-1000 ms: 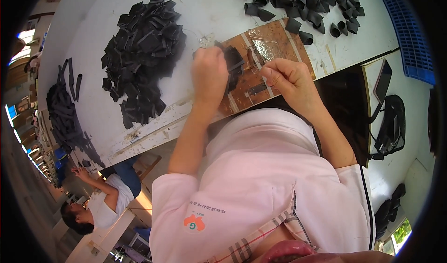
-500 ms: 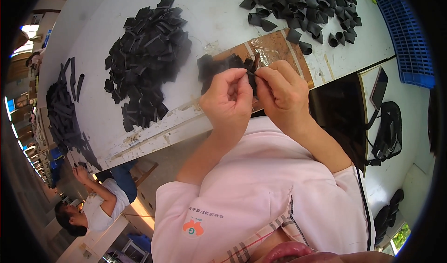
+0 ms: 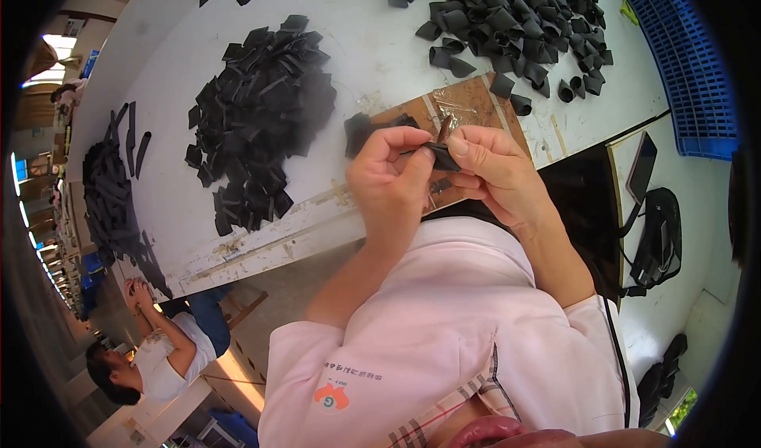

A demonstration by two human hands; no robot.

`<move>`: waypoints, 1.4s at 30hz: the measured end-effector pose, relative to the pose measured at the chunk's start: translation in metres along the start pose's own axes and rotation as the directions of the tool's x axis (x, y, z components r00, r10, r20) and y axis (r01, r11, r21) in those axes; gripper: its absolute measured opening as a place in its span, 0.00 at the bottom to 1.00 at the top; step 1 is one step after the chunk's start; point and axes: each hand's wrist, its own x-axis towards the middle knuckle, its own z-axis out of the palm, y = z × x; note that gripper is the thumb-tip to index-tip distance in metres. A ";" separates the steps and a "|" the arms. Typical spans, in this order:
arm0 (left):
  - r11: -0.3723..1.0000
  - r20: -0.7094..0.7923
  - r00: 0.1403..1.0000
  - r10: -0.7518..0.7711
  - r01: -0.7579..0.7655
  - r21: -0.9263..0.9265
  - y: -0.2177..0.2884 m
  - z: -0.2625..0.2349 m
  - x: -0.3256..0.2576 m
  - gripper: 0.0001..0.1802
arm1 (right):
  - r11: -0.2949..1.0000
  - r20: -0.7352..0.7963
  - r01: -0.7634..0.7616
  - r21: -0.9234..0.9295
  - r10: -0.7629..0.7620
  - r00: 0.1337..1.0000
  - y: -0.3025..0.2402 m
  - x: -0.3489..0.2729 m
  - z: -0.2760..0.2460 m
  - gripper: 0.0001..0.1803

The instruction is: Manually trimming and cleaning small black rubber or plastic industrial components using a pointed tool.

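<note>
Raised off the brown board point(image 3: 476, 103), both hands point(image 3: 432, 170) pinched a flat black strip point(image 3: 440, 156) near the scuffed white counter's point(image 3: 380, 59) front edge.

Workshop: worktable point(image 3: 182, 202) w/ black strap-piece piles point(image 3: 258, 119).

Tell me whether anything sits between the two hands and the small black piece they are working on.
Nothing visible does. The left hand and the right hand both pinch the small black piece directly between their fingertips, raised above the brown board at the table's near edge. The black piles lie off to the sides.
</note>
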 end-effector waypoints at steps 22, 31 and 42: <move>0.855 0.376 0.801 0.466 -0.517 0.043 0.010 -0.006 0.037 0.10 | -0.071 0.404 0.526 -0.848 -0.729 0.552 -0.020 0.003 0.013 0.17; 0.858 0.047 0.992 0.115 -0.075 -0.509 0.014 -0.005 0.019 0.06 | -0.377 0.568 0.465 -0.801 -0.724 0.391 -0.023 0.009 0.024 0.14; 0.958 0.095 0.979 0.180 -0.153 -0.242 0.015 -0.006 0.015 0.05 | -0.430 0.626 0.484 -0.762 -0.680 0.382 -0.012 0.018 0.004 0.12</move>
